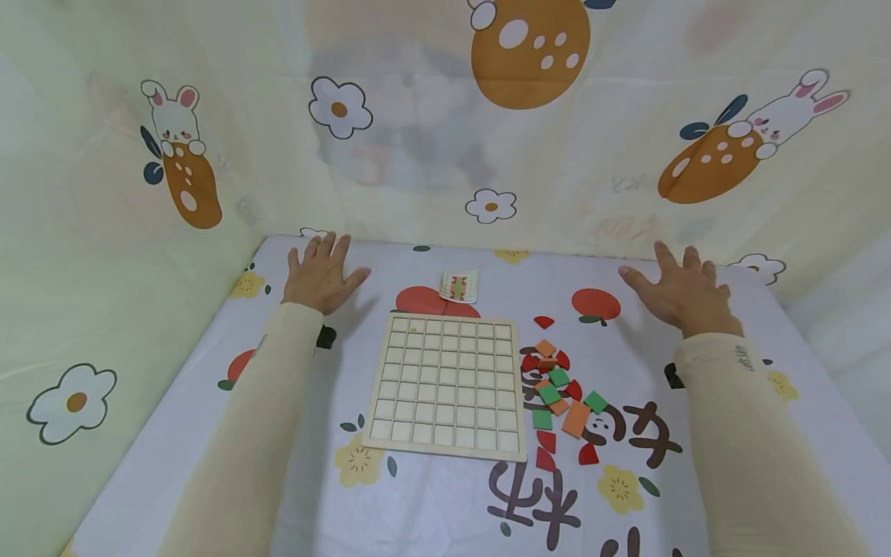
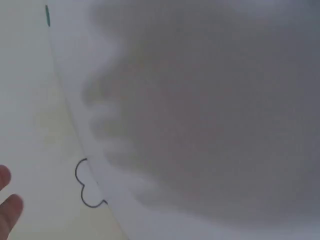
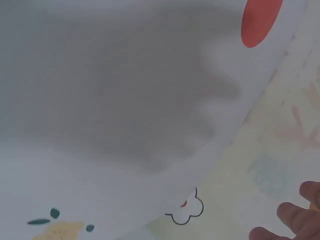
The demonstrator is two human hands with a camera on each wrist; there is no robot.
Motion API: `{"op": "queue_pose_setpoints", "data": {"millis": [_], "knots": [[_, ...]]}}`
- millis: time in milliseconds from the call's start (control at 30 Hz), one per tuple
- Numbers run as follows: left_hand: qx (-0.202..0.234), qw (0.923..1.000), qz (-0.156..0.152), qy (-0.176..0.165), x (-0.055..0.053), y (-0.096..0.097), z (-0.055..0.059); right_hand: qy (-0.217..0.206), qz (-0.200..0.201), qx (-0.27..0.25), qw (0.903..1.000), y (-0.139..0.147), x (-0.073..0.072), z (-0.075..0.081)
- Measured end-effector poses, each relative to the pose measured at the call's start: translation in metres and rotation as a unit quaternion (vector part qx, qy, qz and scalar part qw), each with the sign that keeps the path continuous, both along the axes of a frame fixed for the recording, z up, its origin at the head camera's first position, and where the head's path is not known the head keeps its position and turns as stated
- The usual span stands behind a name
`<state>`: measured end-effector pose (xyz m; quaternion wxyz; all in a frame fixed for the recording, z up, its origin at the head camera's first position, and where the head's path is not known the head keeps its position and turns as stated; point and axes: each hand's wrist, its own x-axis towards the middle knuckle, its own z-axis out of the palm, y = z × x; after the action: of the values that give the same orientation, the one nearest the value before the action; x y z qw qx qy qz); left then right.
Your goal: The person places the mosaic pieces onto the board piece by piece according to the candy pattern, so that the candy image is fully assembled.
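Note:
My left hand (image 1: pixel 322 275) is held out over the far left of the table with its fingers spread, holding nothing. Over the far right, my right hand (image 1: pixel 685 294) is likewise spread and bare. Between the forearms lies a pale wooden grid board (image 1: pixel 445 384) with square cells. To its right are scattered flat pieces: green squares (image 1: pixel 542 419), red quarter-round pieces (image 1: pixel 588 454) and an orange rectangle (image 1: pixel 576 418), with smaller orange pieces among them. A small patterned card (image 1: pixel 459 286) rests behind the board. In the wrist views only fingertips (image 2: pixel 11 212) and fingertips (image 3: pixel 292 217) show, above hand shadows.
A white printed cloth (image 1: pixel 418 503) covers the table. Cream fabric walls (image 1: pixel 411 162) with rabbits and flowers rise at the back and on the sides. Dark objects (image 1: pixel 326 336) peek out beside each forearm, too small to identify.

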<state>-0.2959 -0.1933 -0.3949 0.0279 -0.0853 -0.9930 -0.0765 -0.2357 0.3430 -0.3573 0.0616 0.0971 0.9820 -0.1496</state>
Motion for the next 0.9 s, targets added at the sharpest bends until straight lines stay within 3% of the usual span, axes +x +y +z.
{"op": "queue_pose_setpoints", "data": {"millis": [167, 400, 667, 900], "knots": [[0.07, 0.9964, -0.004, -0.048, 0.007, 0.004, 0.0, -0.018, 0.004, -0.048, 0.9987, -0.009, -0.004, -0.005], [0.159, 0.9791, -0.012, -0.127, 0.024, 0.011, -0.004, -0.057, 0.041, -0.099, 0.9926, -0.029, -0.008, -0.012], [0.207, 0.9607, -0.017, -0.185, 0.047, 0.021, -0.013, -0.075, 0.081, -0.114, 0.9873, -0.061, -0.017, -0.03], [0.239, 0.9461, 0.002, -0.219, 0.067, 0.032, -0.016, -0.101, 0.078, -0.12, 0.9845, -0.082, -0.024, -0.042]]}}
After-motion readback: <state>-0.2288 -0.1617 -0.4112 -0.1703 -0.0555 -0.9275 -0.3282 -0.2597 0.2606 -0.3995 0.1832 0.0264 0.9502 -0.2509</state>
